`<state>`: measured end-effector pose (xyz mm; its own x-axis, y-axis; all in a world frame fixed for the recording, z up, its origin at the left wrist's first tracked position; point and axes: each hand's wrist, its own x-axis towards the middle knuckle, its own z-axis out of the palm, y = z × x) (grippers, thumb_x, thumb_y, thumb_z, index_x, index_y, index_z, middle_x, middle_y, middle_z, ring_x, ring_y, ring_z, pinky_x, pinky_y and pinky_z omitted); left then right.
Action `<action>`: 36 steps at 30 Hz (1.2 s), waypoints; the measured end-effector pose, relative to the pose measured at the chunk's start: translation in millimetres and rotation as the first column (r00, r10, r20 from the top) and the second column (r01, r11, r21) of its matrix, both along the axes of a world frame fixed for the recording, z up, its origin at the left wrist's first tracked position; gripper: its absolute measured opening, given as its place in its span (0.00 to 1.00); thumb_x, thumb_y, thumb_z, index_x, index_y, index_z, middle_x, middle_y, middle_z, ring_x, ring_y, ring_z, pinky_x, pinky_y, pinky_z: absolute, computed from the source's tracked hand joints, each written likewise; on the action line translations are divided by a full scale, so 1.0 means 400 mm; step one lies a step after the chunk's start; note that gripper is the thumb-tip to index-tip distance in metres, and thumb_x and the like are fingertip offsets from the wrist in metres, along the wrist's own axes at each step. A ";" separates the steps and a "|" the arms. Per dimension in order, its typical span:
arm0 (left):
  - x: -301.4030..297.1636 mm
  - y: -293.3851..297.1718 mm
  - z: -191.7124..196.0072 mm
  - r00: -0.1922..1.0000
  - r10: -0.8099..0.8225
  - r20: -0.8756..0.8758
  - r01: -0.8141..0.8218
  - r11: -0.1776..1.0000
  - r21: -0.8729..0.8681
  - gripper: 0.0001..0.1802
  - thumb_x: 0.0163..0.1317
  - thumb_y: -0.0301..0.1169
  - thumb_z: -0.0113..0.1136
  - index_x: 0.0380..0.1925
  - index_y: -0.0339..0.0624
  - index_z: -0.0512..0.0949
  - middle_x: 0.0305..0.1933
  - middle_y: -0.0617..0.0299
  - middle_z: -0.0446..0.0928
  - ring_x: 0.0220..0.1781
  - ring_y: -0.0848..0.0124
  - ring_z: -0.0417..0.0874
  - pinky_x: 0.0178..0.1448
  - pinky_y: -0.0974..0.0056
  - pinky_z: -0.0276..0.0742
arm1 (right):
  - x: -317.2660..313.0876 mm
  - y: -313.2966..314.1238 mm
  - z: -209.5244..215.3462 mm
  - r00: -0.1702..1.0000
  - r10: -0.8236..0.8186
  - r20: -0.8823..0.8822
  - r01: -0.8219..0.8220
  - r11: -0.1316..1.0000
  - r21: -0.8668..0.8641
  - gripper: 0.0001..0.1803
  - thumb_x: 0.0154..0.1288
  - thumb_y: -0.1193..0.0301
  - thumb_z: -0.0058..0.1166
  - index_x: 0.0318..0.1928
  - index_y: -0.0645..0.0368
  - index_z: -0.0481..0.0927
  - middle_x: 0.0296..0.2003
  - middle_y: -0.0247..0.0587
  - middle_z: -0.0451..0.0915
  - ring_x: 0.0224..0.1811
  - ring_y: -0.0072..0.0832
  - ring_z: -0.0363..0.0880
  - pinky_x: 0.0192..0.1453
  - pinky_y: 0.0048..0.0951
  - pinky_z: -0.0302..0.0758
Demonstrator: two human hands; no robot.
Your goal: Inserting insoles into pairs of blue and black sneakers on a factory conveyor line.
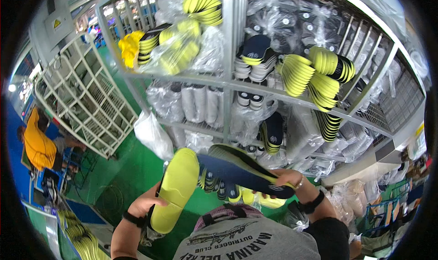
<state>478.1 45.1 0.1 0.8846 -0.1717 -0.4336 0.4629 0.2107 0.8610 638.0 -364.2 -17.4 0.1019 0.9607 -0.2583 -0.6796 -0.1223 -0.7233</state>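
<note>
My left hand (145,200) grips a yellow-green insole (175,187) near its lower end, sole face showing, with the thumb on its edge. In my right hand (288,180) are navy insoles (246,171) with yellow-green edges, fanned apart and pinched at the end with a small printed mark. Their far ends point left, close beside the tip of the yellow-green insole. Whether those touch, I cannot tell. Fingers under the navy insoles are partly hidden. Below them, more navy and yellow-green insoles (246,196) show near my body.
A metal rack (230,84) ahead holds stacked insoles (296,75) and plastic-wrapped bundles (194,100). A white wire cage cart (84,95) stands left, near a person in an orange top (39,143). A white bag (153,134) hangs by the rack. More insoles (80,235) lie lower left.
</note>
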 end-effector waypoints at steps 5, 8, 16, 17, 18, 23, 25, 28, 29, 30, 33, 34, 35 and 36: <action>0.159 -0.104 0.116 0.971 0.137 0.196 -0.060 0.934 -0.353 0.46 0.33 0.25 0.55 0.60 0.37 0.51 0.55 0.51 0.64 0.57 0.57 0.66 0.60 0.57 0.62 | -0.098 -0.141 0.010 0.865 -0.443 -0.234 0.498 0.810 0.309 0.48 0.40 0.64 0.62 0.56 0.78 0.51 0.44 0.67 0.67 0.36 0.39 0.75 0.34 0.28 0.74; 0.318 -0.266 0.263 0.928 0.023 0.372 0.088 0.956 -0.280 0.45 0.35 0.23 0.54 0.59 0.37 0.50 0.56 0.51 0.63 0.57 0.60 0.66 0.63 0.60 0.58 | -0.141 -0.202 -0.026 0.827 -0.500 -0.257 0.562 0.741 0.369 0.49 0.36 0.63 0.64 0.55 0.79 0.53 0.46 0.68 0.65 0.38 0.42 0.74 0.34 0.31 0.74; 0.816 -0.542 0.468 0.890 -0.100 0.446 0.238 0.934 -0.266 0.17 0.53 0.31 0.51 0.41 0.33 0.72 0.40 0.53 0.76 0.40 0.64 0.79 0.46 0.62 0.75 | -0.233 -0.293 -0.078 0.793 -0.558 -0.246 0.610 0.718 0.337 0.46 0.39 0.63 0.62 0.56 0.74 0.54 0.49 0.62 0.64 0.43 0.39 0.71 0.42 0.29 0.71; 0.902 -0.563 0.464 0.900 -0.042 0.435 0.168 0.951 -0.258 0.17 0.53 0.31 0.51 0.41 0.33 0.72 0.40 0.53 0.76 0.40 0.64 0.79 0.47 0.61 0.75 | -0.252 -0.310 -0.084 0.775 -0.549 -0.314 0.631 0.703 0.327 0.44 0.40 0.65 0.62 0.56 0.73 0.56 0.49 0.60 0.65 0.44 0.37 0.71 0.44 0.30 0.71; 0.977 -0.575 0.465 0.906 0.004 0.424 0.121 0.956 -0.268 0.16 0.53 0.30 0.52 0.40 0.32 0.71 0.40 0.52 0.76 0.39 0.63 0.79 0.46 0.62 0.75 | -0.277 -0.326 -0.096 0.755 -0.535 -0.379 0.650 0.691 0.318 0.41 0.42 0.68 0.61 0.56 0.73 0.57 0.49 0.57 0.66 0.45 0.36 0.71 0.46 0.30 0.70; 1.275 -0.597 0.354 0.863 0.047 0.504 0.006 0.995 -0.103 0.18 0.55 0.33 0.51 0.41 0.29 0.71 0.41 0.53 0.76 0.41 0.62 0.77 0.49 0.60 0.71 | -0.268 -0.408 -0.198 0.671 -0.729 -0.134 0.736 0.635 0.234 0.49 0.40 0.54 0.59 0.57 0.74 0.53 0.48 0.62 0.66 0.47 0.42 0.72 0.45 0.37 0.73; 1.319 -0.643 0.294 0.816 -0.111 0.567 -0.183 0.881 0.436 0.21 0.52 0.39 0.52 0.40 0.33 0.74 0.42 0.48 0.75 0.45 0.59 0.76 0.50 0.61 0.70 | -0.245 -0.430 -0.188 0.634 -0.763 -0.129 0.766 0.594 0.247 0.49 0.40 0.54 0.59 0.57 0.74 0.53 0.48 0.62 0.66 0.47 0.42 0.72 0.46 0.37 0.73; 1.323 -0.668 0.249 0.757 -0.298 0.582 -0.435 0.434 0.789 0.22 0.49 0.44 0.52 0.38 0.39 0.77 0.41 0.46 0.75 0.46 0.56 0.76 0.50 0.61 0.70 | -0.182 -0.440 -0.177 0.641 -0.758 -0.122 0.759 0.601 0.252 0.49 0.40 0.54 0.59 0.57 0.74 0.53 0.48 0.62 0.66 0.47 0.42 0.71 0.46 0.37 0.73; 1.282 -0.685 0.271 0.703 -0.415 0.578 -0.438 0.388 0.811 0.21 0.49 0.44 0.52 0.36 0.38 0.77 0.40 0.49 0.76 0.45 0.57 0.77 0.48 0.60 0.72 | -0.158 -0.443 -0.175 0.653 -0.748 -0.120 0.749 0.615 0.244 0.50 0.40 0.54 0.59 0.57 0.74 0.53 0.48 0.62 0.66 0.47 0.42 0.71 0.46 0.37 0.73; 1.275 -0.630 0.249 0.641 -0.504 0.579 -0.553 0.219 0.804 0.20 0.49 0.43 0.51 0.36 0.40 0.77 0.38 0.50 0.77 0.42 0.57 0.78 0.45 0.59 0.74 | -0.123 -0.428 -0.163 0.710 -0.695 -0.113 0.698 0.674 0.242 0.50 0.40 0.53 0.59 0.57 0.73 0.53 0.48 0.61 0.66 0.47 0.42 0.71 0.46 0.37 0.73; 1.009 -0.682 0.306 0.414 -0.242 0.878 -0.556 0.696 0.454 0.20 0.46 0.39 0.57 0.38 0.38 0.76 0.36 0.50 0.77 0.40 0.58 0.77 0.47 0.59 0.72 | -0.022 -0.378 -0.150 0.817 -0.564 -0.122 0.577 0.795 0.187 0.50 0.40 0.53 0.59 0.57 0.73 0.53 0.48 0.61 0.66 0.47 0.42 0.71 0.47 0.37 0.73; 0.893 -0.684 0.300 0.316 -0.285 0.905 -0.652 0.628 0.425 0.23 0.49 0.39 0.56 0.44 0.38 0.72 0.46 0.47 0.71 0.50 0.56 0.70 0.54 0.58 0.65 | 0.008 -0.343 -0.148 0.857 -0.498 -0.132 0.515 0.841 0.168 0.50 0.40 0.53 0.59 0.57 0.73 0.53 0.48 0.61 0.66 0.47 0.42 0.71 0.47 0.38 0.73; 0.790 -0.669 0.287 0.444 -0.194 0.875 -0.456 0.792 0.407 0.27 0.52 0.39 0.54 0.51 0.36 0.65 0.53 0.46 0.65 0.57 0.54 0.63 0.60 0.57 0.58 | 0.032 -0.303 -0.150 0.894 -0.425 -0.144 0.444 0.884 0.148 0.50 0.40 0.53 0.59 0.57 0.73 0.53 0.48 0.61 0.66 0.47 0.42 0.71 0.47 0.38 0.73; 0.684 -0.637 0.275 0.464 -0.196 0.864 -0.346 0.858 0.380 0.30 0.54 0.40 0.53 0.53 0.32 0.61 0.54 0.45 0.64 0.57 0.55 0.63 0.60 0.57 0.59 | 0.050 -0.257 -0.151 0.925 -0.345 -0.158 0.366 0.922 0.129 0.50 0.40 0.53 0.59 0.57 0.72 0.53 0.48 0.61 0.66 0.48 0.43 0.71 0.47 0.38 0.73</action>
<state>751.9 -209.7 110.2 0.8235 -0.1139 0.5558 -0.5601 -0.3194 0.7644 657.8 -467.0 -77.9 0.4200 0.8959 -0.1450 -0.7466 0.2502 -0.6164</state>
